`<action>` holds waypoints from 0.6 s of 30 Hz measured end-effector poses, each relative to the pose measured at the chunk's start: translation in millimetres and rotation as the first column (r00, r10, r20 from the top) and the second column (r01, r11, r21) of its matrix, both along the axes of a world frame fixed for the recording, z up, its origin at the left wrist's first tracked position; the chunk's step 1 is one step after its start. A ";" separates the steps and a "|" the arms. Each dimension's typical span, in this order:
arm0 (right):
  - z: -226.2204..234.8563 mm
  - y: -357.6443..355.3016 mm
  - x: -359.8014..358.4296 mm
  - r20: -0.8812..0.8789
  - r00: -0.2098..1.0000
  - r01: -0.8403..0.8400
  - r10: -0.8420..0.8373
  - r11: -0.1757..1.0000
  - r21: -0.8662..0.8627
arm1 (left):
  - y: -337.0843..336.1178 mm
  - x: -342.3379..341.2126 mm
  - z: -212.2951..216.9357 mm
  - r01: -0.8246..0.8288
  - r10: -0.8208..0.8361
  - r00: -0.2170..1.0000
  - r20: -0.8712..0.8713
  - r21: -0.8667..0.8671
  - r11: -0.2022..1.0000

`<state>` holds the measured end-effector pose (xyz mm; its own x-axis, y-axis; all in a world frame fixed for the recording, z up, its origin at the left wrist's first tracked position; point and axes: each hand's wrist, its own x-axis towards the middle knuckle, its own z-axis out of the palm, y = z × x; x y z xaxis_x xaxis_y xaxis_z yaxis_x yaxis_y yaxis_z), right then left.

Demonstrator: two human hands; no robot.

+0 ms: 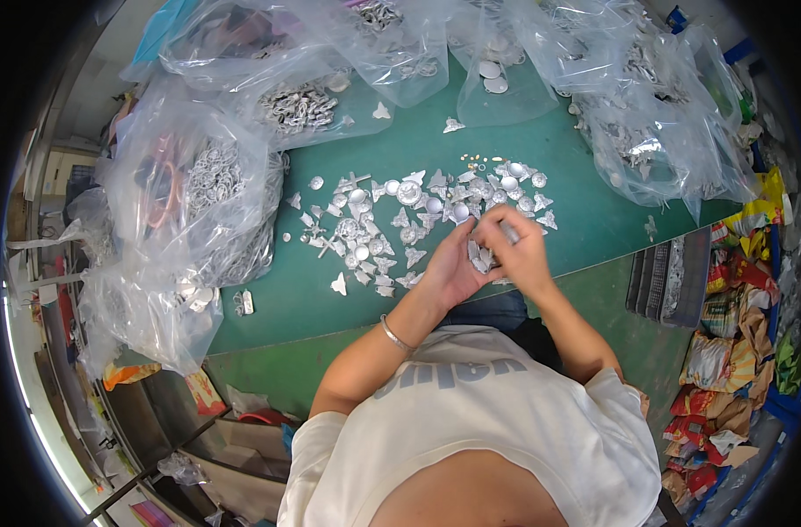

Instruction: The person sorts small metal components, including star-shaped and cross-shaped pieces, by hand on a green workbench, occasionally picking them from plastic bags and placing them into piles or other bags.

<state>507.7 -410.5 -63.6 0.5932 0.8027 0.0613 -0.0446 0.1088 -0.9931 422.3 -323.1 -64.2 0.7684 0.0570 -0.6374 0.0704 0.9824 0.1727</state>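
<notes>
Green desk point(585, 220), ringed by clear plastic bags point(198, 189): carrying scattered small silver metal pieces point(400, 220). Left hand point(453, 268) cupping several pieces; right hand point(523, 250) pinching one above them.

Green worktable point(594, 220), shelving point(49, 176) at left, bright light lower left

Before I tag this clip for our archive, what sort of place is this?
Probably a small workshop sorting bench: small silvery metal castings lie scattered on a green tabletop, clear plastic bags full of similar parts ring it, and both hands finger a few pieces.
</notes>
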 end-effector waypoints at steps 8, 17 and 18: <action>12.1 3.5 19.9 0.447 0.894 0.034 -0.030 0.999 0.000 | 1.2 -2.0 -3.1 -0.141 0.133 0.988 -0.076 -0.117 0.983; -27.7 14.5 76.4 0.927 0.342 0.151 0.153 0.965 -0.215 | 5.4 -25.5 -20.9 0.146 -0.164 0.986 0.038 0.293 0.945; -29.2 14.8 77.3 0.934 0.337 0.157 0.124 0.970 -0.185 | 4.8 -26.4 -22.4 0.135 -0.154 0.988 0.030 0.333 0.933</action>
<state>584.9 -395.7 -92.9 0.2690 0.8648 0.4239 0.9241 -0.1077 -0.3667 395.9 -318.3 -86.7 0.8173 0.1419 -0.5584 0.1885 0.8500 0.4920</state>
